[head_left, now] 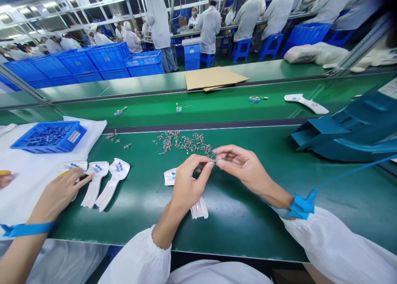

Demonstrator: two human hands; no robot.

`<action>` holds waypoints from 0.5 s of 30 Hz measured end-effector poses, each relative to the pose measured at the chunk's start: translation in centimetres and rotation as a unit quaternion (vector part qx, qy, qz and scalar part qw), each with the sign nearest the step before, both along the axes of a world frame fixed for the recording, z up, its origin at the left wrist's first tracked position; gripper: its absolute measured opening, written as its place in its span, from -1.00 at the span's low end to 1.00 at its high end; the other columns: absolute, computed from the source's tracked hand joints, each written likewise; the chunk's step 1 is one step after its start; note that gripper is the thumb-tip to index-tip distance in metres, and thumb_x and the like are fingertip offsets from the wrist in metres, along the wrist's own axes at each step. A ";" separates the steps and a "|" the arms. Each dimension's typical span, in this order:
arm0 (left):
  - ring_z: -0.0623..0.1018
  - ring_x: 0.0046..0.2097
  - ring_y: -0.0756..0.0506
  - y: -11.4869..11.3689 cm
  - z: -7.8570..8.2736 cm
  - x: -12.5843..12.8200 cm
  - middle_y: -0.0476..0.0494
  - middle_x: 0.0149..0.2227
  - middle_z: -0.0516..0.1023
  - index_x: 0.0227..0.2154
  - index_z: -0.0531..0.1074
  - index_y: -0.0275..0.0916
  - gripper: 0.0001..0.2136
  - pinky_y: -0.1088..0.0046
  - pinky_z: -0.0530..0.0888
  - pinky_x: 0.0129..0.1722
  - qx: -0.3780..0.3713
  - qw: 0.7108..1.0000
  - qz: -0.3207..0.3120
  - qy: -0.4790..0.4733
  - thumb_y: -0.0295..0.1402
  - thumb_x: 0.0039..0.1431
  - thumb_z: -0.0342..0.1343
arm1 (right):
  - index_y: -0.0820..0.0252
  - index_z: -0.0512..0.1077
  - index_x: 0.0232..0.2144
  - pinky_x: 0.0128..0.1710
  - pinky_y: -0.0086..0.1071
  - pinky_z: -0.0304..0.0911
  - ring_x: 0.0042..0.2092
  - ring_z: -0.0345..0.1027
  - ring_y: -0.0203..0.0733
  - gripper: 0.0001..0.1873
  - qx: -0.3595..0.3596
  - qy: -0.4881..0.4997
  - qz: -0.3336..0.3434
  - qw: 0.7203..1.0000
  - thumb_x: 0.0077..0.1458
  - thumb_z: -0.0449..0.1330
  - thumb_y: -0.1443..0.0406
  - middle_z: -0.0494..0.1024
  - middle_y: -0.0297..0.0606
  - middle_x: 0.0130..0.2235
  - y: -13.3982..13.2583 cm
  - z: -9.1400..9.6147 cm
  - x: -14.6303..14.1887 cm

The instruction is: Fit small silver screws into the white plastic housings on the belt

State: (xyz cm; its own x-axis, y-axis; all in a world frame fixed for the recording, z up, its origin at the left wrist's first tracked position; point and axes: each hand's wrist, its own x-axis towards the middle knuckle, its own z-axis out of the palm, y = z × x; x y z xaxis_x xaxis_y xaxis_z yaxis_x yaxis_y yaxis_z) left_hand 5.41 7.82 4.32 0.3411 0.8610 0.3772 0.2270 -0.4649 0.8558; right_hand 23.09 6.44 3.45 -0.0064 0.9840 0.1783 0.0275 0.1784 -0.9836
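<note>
My left hand (187, 184) and my right hand (240, 164) meet above the green table, fingertips pinched together on a tiny metal part (215, 160) that is too small to make out clearly. Beneath my left hand lies a white plastic shell piece (199, 208) with a blue insert at its far end. Just beyond my fingers is a scattered pile of small silver metal parts (182, 141). My right wrist wears a blue strap (300, 205).
A co-worker's hand (58, 191) at the left touches white plastic shells (107, 180) with blue inserts. A blue tray (48, 136) of small parts sits on white cloth. A teal chute (347, 131) stands at right. Conveyor belt (217, 104) carries small assemblies; cardboard (214, 77) beyond.
</note>
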 end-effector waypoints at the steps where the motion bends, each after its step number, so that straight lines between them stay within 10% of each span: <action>1: 0.52 -0.28 -0.04 -0.1 0.0 0.0 -0.04 -0.32 0.58 -0.29 0.50 -0.16 -0.89 0.44 0.41 -0.30 0.022 1.000 0.012 0.006 -0.33 0.31 0.09 | 0.10 0.53 -0.28 -0.18 -0.28 0.47 -0.25 0.49 -0.18 -0.69 0.007 0.002 -0.007 1.000 0.03 0.36 0.04 0.59 -0.26 -0.30 -0.1 0.0 -0.2; 15: 0.56 -0.23 -0.06 -0.3 -0.3 -0.1 -0.08 -0.28 0.62 -0.28 0.50 -0.16 -0.89 0.41 0.44 -0.23 0.139 0.988 0.047 0.047 -0.39 0.32 0.08 | 0.02 0.51 -0.29 -0.18 -0.19 0.42 -0.22 0.50 -0.09 -0.89 0.202 -0.158 -0.070 0.964 0.14 0.28 0.37 0.61 -0.24 -0.28 -1.5 0.3 -0.6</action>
